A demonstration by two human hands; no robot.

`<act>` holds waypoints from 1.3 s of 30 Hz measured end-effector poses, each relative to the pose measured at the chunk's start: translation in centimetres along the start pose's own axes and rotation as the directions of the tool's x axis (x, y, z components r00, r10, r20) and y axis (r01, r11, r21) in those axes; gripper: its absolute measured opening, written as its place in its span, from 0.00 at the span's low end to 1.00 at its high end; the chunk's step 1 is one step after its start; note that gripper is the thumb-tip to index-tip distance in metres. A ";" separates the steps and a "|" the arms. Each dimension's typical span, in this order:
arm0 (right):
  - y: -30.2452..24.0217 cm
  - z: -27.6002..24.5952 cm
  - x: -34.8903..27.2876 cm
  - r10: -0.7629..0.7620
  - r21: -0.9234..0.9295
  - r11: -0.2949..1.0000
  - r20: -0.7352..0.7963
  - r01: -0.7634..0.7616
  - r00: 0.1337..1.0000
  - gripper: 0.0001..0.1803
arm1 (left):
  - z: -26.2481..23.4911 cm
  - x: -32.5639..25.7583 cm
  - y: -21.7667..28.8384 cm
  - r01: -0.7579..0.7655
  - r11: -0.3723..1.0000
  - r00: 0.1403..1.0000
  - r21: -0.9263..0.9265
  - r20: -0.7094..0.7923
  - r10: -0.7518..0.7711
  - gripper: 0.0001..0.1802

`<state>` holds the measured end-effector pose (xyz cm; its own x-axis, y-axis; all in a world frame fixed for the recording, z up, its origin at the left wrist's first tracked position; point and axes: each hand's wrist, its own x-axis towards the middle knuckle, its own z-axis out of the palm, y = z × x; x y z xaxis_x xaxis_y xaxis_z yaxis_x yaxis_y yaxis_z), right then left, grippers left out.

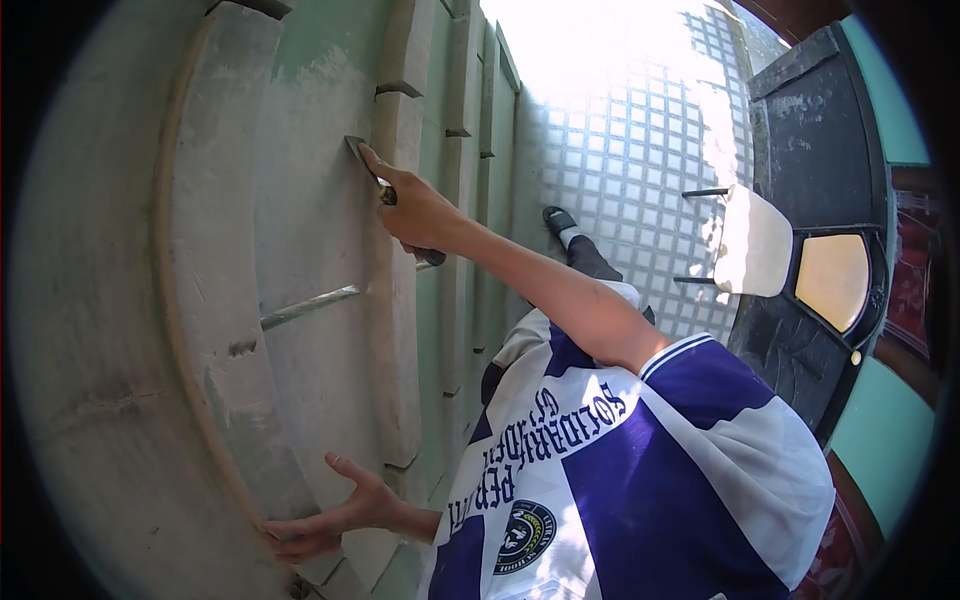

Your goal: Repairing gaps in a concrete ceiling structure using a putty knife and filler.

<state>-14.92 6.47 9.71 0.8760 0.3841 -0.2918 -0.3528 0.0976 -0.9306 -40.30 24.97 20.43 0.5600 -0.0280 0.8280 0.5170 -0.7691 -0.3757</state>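
My right hand (420,212) is closed around a putty knife (386,190). The index finger stretches along the tool toward its metal blade, and the dark handle end sticks out below my palm. The blade tip meets a recessed panel (315,170), green at the top and covered with a whitish, smeared layer lower down. Beside the blade runs a raised pale strip (400,140). My left hand (345,510) holds nothing; its thumb and fingers are spread, with fingertips resting by the lower end of a wide pale board (215,250).
A shiny narrow bar (310,306) crosses the panel. More raised strips (462,70) stand farther along the green surface. Across the tiled floor (640,190) are a pale chair (755,240) and a dark bench-like piece (820,130). My sandalled foot (562,222) is on the tiles.
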 end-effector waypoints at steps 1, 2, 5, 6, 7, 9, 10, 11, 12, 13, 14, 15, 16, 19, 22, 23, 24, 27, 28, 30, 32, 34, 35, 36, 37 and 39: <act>0.2 0.1 0.1 -0.018 -0.003 1.000 -0.020 0.018 1.000 0.45 | 0.0 0.0 0.0 0.002 1.000 1.000 0.001 0.003 -0.002 0.56; 0.4 0.1 0.2 -0.036 -0.006 0.999 -0.040 0.036 0.999 0.45 | 0.0 0.1 -0.1 -0.005 1.000 1.000 -0.013 0.003 0.005 0.56; 0.6 0.3 0.4 -0.043 -0.016 0.999 -0.050 0.043 0.998 0.45 | -0.2 0.1 -0.4 -0.014 0.999 1.000 -0.038 0.017 0.015 0.56; 0.7 0.1 0.5 -0.047 -0.022 0.999 -0.043 0.046 0.998 0.45 | -0.3 0.1 -0.5 -0.029 0.997 0.999 -0.065 0.028 0.031 0.55; 0.9 -0.3 0.7 -0.037 -0.041 0.999 -0.041 0.035 0.998 0.44 | -0.5 -0.1 -0.6 -0.020 0.998 0.999 -0.060 0.027 0.022 0.55; 1.3 -0.8 0.7 -0.034 -0.070 0.997 -0.037 0.031 0.999 0.43 | -0.5 -0.7 -0.9 -0.010 0.983 0.998 -0.184 0.051 0.020 0.53; 1.5 -1.0 0.8 -0.042 -0.076 0.996 -0.028 0.040 0.999 0.43 | -0.2 -0.8 -0.7 0.001 0.983 0.999 -0.184 0.048 0.008 0.53; 1.7 -0.9 0.6 -0.048 -0.081 0.996 -0.011 0.047 0.999 0.44 | 0.0 -1.0 -0.5 -0.033 0.959 0.999 -0.281 -0.031 0.025 0.49; 1.9 -0.8 0.4 -0.053 -0.091 0.994 -0.001 0.053 0.999 0.44 | 0.1 -1.2 -0.6 -0.073 0.926 0.993 -0.371 -0.112 0.034 0.44; 2.2 -0.6 -0.1 -0.072 -0.095 0.993 0.003 0.072 0.997 0.45 | 0.3 -2.0 -0.8 -0.061 0.929 0.993 -0.366 -0.112 0.021 0.44; 2.4 -0.4 -0.8 -0.091 -0.103 0.990 0.005 0.091 0.996 0.46 | 0.7 -3.1 -1.1 -0.138 0.876 0.985 -0.463 -0.159 0.071 0.39; 2.7 -0.3 -1.2 -0.101 -0.119 0.988 0.015 0.102 0.995 0.46 | 1.1 -4.0 -1.0 -0.217 0.809 0.970 -0.546 -0.216 0.115 0.34; 3.0 0.0 -1.7 -0.120 -0.109 0.987 0.015 0.121 0.993 0.46 | 1.4 -5.0 -0.4 -0.203 0.815 0.971 -0.543 -0.220 0.096 0.34; 3.9 0.2 -1.9 -0.145 -0.088 0.986 -0.003 0.144 0.989 0.45 | 2.4 -6.3 3.4 -0.017 0.570 0.981 -0.821 0.097 0.169 0.27; 6.1 -1.5 -0.6 -0.280 -0.122 0.955 -0.053 0.272 0.959 0.42 | 4.0 -6.6 5.8 0.074 0.420 0.935 -0.904 0.210 0.286 0.24; 6.6 -1.8 -0.5 -0.405 -0.175 0.903 -0.053 0.391 0.913 0.41 | 4.3 -7.2 5.8 0.094 0.348 0.896 -0.933 0.231 0.378 0.22; 4.9 -2.0 -2.1 -0.170 -0.146 0.976 -0.043 0.162 0.984 0.37 | 4.3 -7.5 6.1 0.103 0.353 0.903 -0.930 0.236 0.358 0.22; 6.6 -3.2 -3.2 -0.239 -0.185 0.959 -0.108 0.216 0.965 0.33 | 4.3 -8.2 7.0 0.209 0.277 0.914 -0.938 0.288 0.285 0.21; 6.8 -3.6 -3.8 -0.248 -0.194 0.954 -0.096 0.226 0.964 0.33 | 4.5 -8.5 7.1 0.204 0.271 0.918 -0.941 0.280 0.280 0.23; 6.5 -4.1 -5.3 -0.171 -0.143 0.977 -0.079 0.159 0.982 0.31 | 4.3 -8.8 7.7 0.201 0.280 0.926 -0.939 0.275 0.258 0.24; 6.5 -5.0 -5.5 -0.100 -0.169 0.982 -0.054 0.089 0.994 0.31 | 4.1 -8.5 9.0 0.314 0.330 0.920 -0.890 0.372 0.127 0.22; 7.1 -5.3 -5.3 -0.055 -0.368 0.929 -0.038 0.037 0.998 0.34 | 4.9 -9.5 9.6 0.330 0.371 0.912 -0.868 0.395 0.113 0.22; 7.4 -5.0 -5.3 -0.055 -0.378 0.925 -0.014 0.045 0.998 0.34 | 5.0 -10.1 9.8 0.354 0.406 0.899 -0.843 0.427 0.103 0.23; 6.9 -4.8 -5.8 -0.241 -0.572 0.781 0.092 0.250 0.966 0.36 | 4.7 -10.4 10.1 0.366 0.417 0.897 -0.832 0.435 0.082 0.23; 6.2 -4.6 -6.2 -0.391 -0.704 0.560 0.239 0.436 0.889 0.37 | 4.5 -10.6 10.2 0.384 0.458 0.888 -0.802 0.456 0.054 0.22; 4.8 -4.1 -6.6 -0.431 -0.707 0.492 0.309 0.508 0.848 0.40 | 3.9 -10.7 10.6 0.416 0.511 0.876 -0.752 0.482 -0.004 0.22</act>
<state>-21.03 0.68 6.31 0.7928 0.5678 0.2217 0.5041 -0.4064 -0.7620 -38.24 19.64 5.97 0.8004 0.2864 0.5266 0.0106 -0.8851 0.4652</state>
